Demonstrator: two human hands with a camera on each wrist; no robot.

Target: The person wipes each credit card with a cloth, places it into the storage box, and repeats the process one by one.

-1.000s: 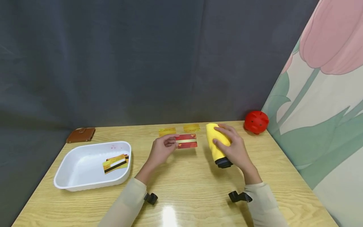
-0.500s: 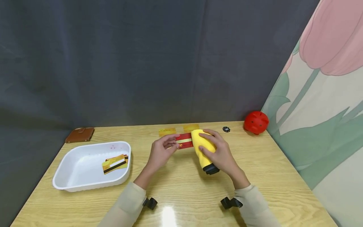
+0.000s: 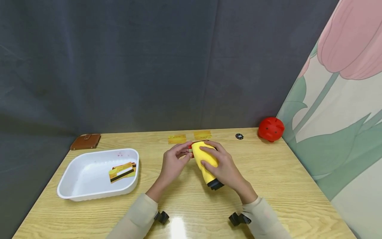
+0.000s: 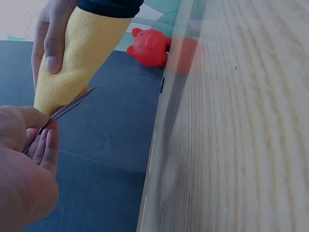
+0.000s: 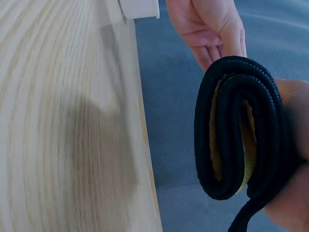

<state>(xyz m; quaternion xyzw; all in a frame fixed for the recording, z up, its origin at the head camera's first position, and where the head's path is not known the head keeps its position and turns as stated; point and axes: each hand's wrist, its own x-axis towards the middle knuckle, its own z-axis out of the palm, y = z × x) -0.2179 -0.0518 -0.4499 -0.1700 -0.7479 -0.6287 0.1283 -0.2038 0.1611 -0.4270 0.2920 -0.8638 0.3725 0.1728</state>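
Observation:
A red card with a gold stripe (image 3: 191, 151) is pinched at its left end by my left hand (image 3: 174, 163). My right hand (image 3: 224, 166) grips a folded yellow cloth with a black edge (image 3: 206, 158) and holds it against the card, covering most of it in the head view. From the left wrist, the card (image 4: 72, 104) appears edge-on, its far end sticking out past the cloth (image 4: 91, 43). The right wrist view looks onto the rolled layers of the black edging (image 5: 227, 130). Both hands are raised over the wooden table (image 3: 191, 205).
At the left stands a white plastic basin (image 3: 98, 198) holding several cards (image 3: 122, 172). Behind it lies a brown leather wallet (image 3: 86, 142). Two gold cards (image 3: 177, 139) lie near the back edge, with a black poker chip (image 3: 239, 136) and a red piggy bank (image 3: 271, 129) farther right.
My right hand has moved left with the yellow cloth, from beside the red card onto it, and the poker chip has come into sight. My left hand has hardly moved.

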